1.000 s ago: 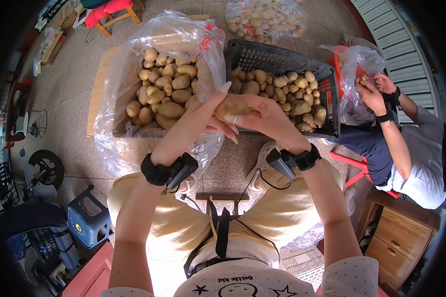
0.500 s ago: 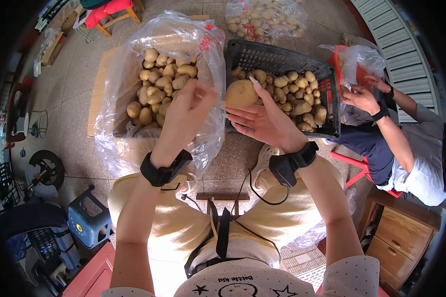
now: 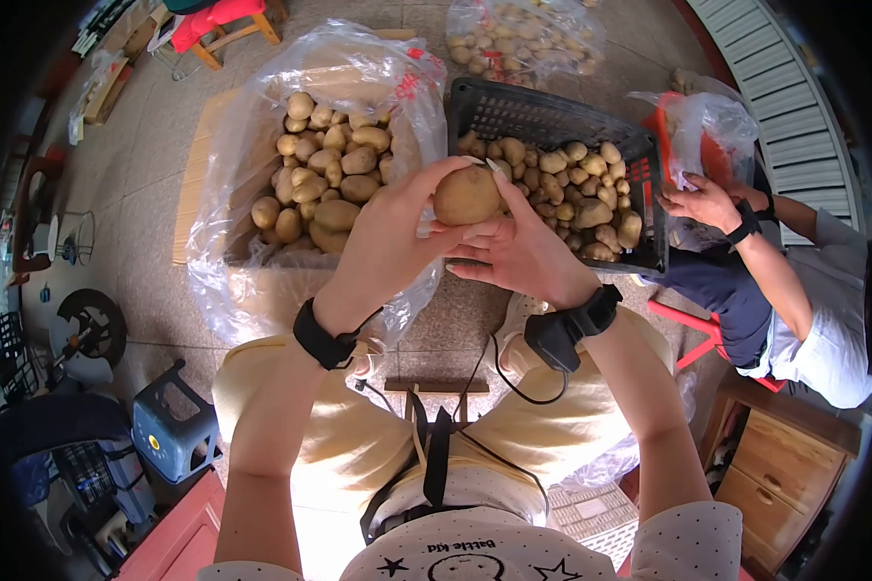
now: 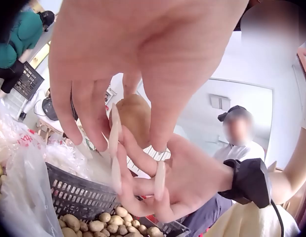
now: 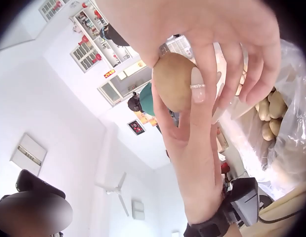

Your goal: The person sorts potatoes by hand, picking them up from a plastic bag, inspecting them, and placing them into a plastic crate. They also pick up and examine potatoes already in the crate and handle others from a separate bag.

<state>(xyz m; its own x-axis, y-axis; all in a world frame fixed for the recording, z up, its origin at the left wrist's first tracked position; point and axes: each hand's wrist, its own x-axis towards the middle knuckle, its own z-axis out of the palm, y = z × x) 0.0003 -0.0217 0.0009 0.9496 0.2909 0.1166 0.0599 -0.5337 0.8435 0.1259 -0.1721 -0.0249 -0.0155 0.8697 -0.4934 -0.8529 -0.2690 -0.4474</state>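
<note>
A round tan potato [image 3: 466, 195] is held up between both hands, in front of the gap between the lined box and the black crate. My left hand [image 3: 389, 228] grips it from the left, a long-nailed finger over its top and the thumb low against it. My right hand [image 3: 543, 250] holds its right side with the thumb, the other fingers stretched out beneath. In the left wrist view the potato [image 4: 134, 118] shows behind the fingers. From the right wrist the potato [image 5: 173, 81] appears close up, beside a left-hand nail with a jewelled band.
A plastic-lined cardboard box [image 3: 203, 184] of larger potatoes stands left; a black crate [image 3: 552, 105] of smaller ones stands right. Behind lies a clear bag [image 3: 525, 39] of potatoes. Another person [image 3: 785, 290] sits right, beside a bag-lined red container [image 3: 661, 126]. A blue stool [image 3: 174, 426] stands left.
Both hands were round the potato a second ago. Half a second ago, the left hand was apart over the box while the right held the potato; now the left hand is back on it.
</note>
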